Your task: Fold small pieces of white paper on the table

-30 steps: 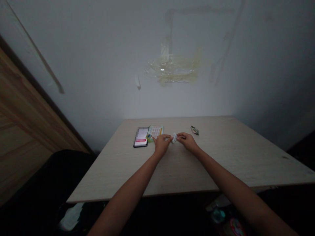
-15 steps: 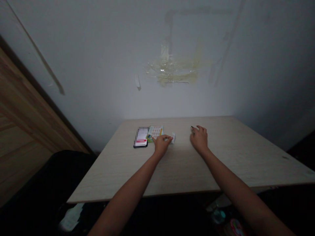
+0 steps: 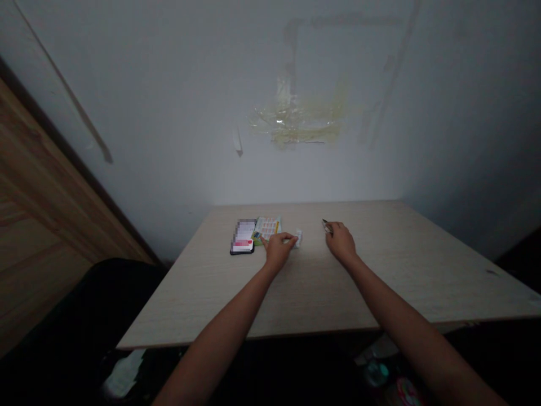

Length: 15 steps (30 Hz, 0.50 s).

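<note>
White piece (image 3: 299, 238), just one, sits at the table's (image 3: 203, 293) middle in my head view, long axis running toward the wall (image 3: 169, 113); my left hand (image 3: 278, 248) pinches it. My right hand (image 3: 340, 240) grips one small packet (image 3: 326, 226), dark tip pointing wallward. I count one phone (image 3: 244, 234), one printed sheet (image 3: 269, 226).

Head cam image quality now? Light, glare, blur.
Head view: dim overall, near black under the table; head view: small glints on the wall tape; head view: white item by the left hand too soft to read.
</note>
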### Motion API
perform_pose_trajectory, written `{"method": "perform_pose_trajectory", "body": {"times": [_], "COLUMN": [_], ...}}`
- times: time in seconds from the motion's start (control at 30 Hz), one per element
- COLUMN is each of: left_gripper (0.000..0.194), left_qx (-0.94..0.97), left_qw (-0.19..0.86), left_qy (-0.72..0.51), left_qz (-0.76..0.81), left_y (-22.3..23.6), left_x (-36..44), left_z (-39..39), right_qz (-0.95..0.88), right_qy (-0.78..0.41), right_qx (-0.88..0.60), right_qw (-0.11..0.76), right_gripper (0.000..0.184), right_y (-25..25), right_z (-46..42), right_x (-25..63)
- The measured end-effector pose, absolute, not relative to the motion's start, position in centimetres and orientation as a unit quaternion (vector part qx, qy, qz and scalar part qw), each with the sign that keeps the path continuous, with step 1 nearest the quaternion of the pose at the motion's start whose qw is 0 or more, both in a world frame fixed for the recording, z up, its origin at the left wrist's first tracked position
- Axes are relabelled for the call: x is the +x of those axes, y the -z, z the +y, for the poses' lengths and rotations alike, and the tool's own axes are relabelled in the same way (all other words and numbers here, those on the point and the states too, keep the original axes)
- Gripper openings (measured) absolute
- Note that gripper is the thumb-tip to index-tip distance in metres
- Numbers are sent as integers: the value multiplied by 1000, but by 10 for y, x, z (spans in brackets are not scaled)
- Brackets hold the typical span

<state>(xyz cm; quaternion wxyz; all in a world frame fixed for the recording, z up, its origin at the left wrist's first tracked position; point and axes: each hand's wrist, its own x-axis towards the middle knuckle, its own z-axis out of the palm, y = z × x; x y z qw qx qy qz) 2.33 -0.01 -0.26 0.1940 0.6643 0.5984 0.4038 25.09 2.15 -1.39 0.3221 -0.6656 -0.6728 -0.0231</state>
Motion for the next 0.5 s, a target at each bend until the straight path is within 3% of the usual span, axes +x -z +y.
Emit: {"method": "perform_pose_trajectory", "body": {"times": [0.2, 0.37, 0.5], "left_gripper": [21, 21, 21], "left_qx": [662, 658, 659], "left_qw": [185, 186, 186], "left_qy": [-401, -404, -408], "left_qz": [606, 608, 604], "left_y": [1, 1, 2], "left_x": [25, 25, 24], "left_z": [0, 0, 1], "right_qz": [-684, -658, -647], "right_qy": [-23, -56, -65], "right_qx": [-634, -622, -656], "right_qw": [359, 420, 383], "right_gripper": [24, 36, 37], "right_y": [7, 5, 7], "right_z": [15, 15, 20], "right_x": [235, 230, 234]}}
